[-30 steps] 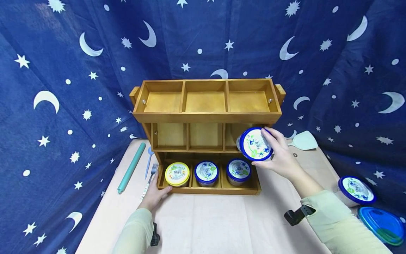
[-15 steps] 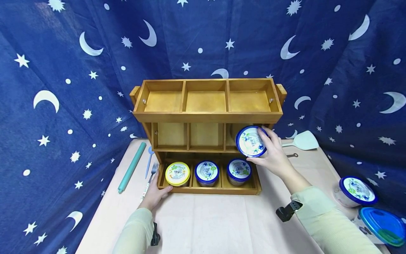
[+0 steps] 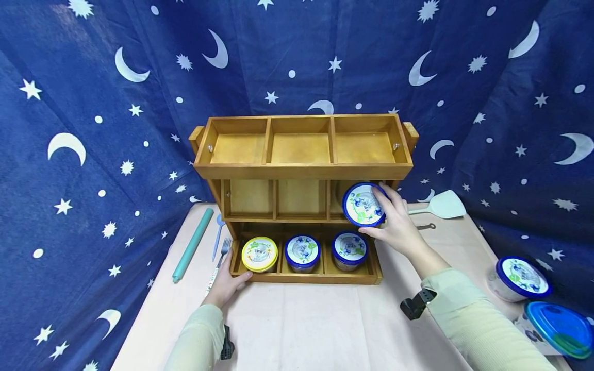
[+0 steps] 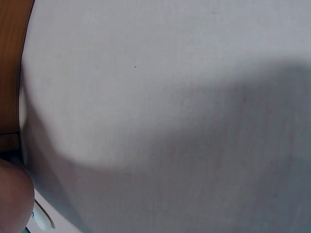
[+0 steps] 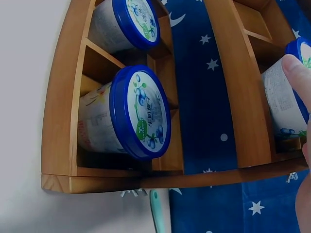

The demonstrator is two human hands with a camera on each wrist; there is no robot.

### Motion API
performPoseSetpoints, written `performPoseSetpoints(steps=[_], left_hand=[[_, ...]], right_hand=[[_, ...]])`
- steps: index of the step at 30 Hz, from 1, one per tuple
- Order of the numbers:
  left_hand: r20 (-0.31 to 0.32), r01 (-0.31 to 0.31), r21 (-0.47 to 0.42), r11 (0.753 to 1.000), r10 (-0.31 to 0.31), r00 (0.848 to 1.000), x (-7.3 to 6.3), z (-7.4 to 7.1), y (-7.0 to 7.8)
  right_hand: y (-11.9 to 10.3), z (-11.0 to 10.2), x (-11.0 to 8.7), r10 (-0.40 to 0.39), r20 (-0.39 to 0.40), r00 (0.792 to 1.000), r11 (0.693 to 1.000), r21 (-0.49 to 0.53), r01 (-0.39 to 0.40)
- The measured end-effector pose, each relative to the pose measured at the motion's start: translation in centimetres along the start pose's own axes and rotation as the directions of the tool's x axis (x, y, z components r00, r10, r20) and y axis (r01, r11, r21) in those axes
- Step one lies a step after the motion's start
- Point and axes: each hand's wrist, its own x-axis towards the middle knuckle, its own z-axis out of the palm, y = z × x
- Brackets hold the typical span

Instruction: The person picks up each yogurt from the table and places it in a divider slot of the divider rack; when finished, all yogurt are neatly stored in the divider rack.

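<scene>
My right hand [image 3: 393, 221] grips a blue-lidded plastic tub [image 3: 363, 205] by its lid, thumb near the front edge. The tub is tilted at the right compartment of the middle tier of a wooden shelf [image 3: 303, 172]. In the right wrist view this tub [image 5: 282, 99] sits partly inside the compartment. My left hand [image 3: 227, 283] holds the shelf's lower left corner, thumb against the front board. Along the bottom tier stand a yellow-lidded tub [image 3: 260, 253] and two blue-lidded tubs, one in the middle [image 3: 302, 252] and one at right [image 3: 349, 250].
Left of the shelf lie a green rod [image 3: 193, 246], a blue spoon [image 3: 218, 237] and a fork [image 3: 221, 257]. On the right are a pale spatula [image 3: 444, 205], another blue-lidded tub [image 3: 522, 278] and a container with a clear blue lid [image 3: 559, 329]. A star-patterned curtain [image 3: 297, 56] hangs behind.
My right hand has carried the tub left and slightly up, into the middle tier's right compartment opening. The left hand has stayed at the shelf corner.
</scene>
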Motion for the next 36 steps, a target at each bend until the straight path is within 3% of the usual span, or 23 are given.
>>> performPoseSetpoints(steps=[7, 15, 25, 36], left_hand=[[0.011, -0.005, -0.014, 1.0, 0.006, 1.0, -0.1, -0.2, 0.1], [0.009, 0.003, -0.011, 1.0, -0.003, 1.0, -0.1, -0.1, 0.1], [-0.009, -0.006, -0.028, 1.0, 0.006, 1.0, -0.1, 0.0, -0.1], [0.0, 0.002, -0.025, 1.0, -0.002, 1.0, 0.0, 0.0, -0.1]], right_hand=[[0.0, 0.3, 0.1, 0.015, 0.012, 1.0, 1.0, -0.014, -0.015], [-0.1, 0.6, 0.0, -0.02, -0.012, 1.0, 0.999, -0.05, 0.02], [0.2, 0.3, -0.2, 0.002, 0.023, 1.0, 0.998, -0.067, 0.0], [0.8, -0.6, -0.8, 0.018, -0.007, 1.0, 1.0, -0.009, -0.018]])
